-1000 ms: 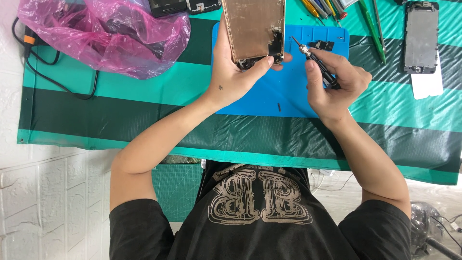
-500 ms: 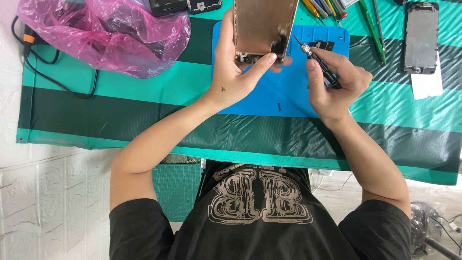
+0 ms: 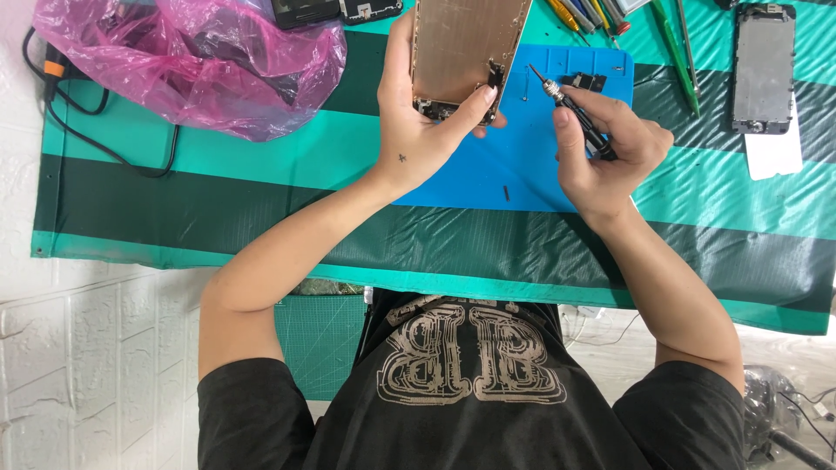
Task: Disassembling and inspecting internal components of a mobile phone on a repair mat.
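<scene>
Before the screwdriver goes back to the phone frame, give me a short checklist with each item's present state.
1. Left hand grips the gold phone frame: ok.
2. Right hand holds the screwdriver in a pen grip: ok.
3. Screwdriver tip on a screw: not ok, it sits apart from the frame.
4. Frame over the blue mat: ok.
5. Bit matches the screw: cannot tell.
6. Loose dark part lies on the mat, apart from both hands: ok.

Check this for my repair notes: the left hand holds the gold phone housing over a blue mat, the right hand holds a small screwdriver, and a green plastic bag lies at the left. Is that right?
Not quite: the plastic bag is pink, not green, as the head view shows. The rest stands: the left hand holds the gold phone housing over the blue mat, and the right hand holds a small screwdriver.
</scene>
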